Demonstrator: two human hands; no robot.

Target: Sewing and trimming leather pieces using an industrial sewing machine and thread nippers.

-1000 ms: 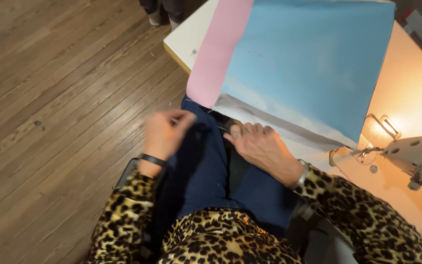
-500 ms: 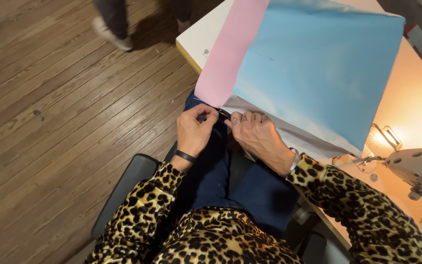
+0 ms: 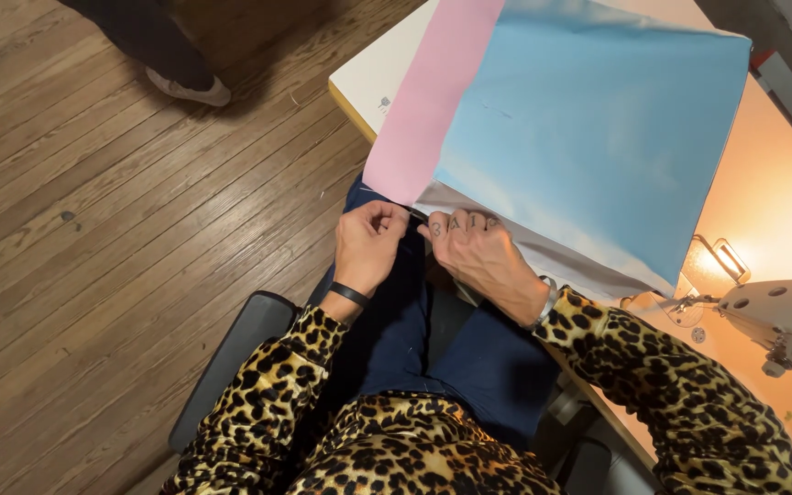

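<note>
Both hands pinch the fabric edge over the lap.
Left hand (image 3: 368,246) and right hand (image 3: 474,252) are closed on the pink fabric (image 3: 428,110) corner; keeping the 2 grips close would hold the edge flat.

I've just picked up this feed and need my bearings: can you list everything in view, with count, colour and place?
Blue fabric: one, light blue, spread on the table, overhanging its near edge.
Pink fabric: one strip, pink, along the blue sheet's left side.
White layer: one, whitish, showing under the blue sheet's lower edge.
Table: one, cream top, upper right.
Sewing machine: one, off-white, right edge, lamp lit beside it.
Chair: one, black, under the person.
Floor: brown wooden boards, left.
Another person's shoe: one, pale, top left, below a dark trouser leg.
Wristband: one, black, left wrist.
Left hand: grip pinched at the fabric's hanging corner; what it pinches is too small to tell.
Right hand: knuckles up, at the same fabric edge.
</note>
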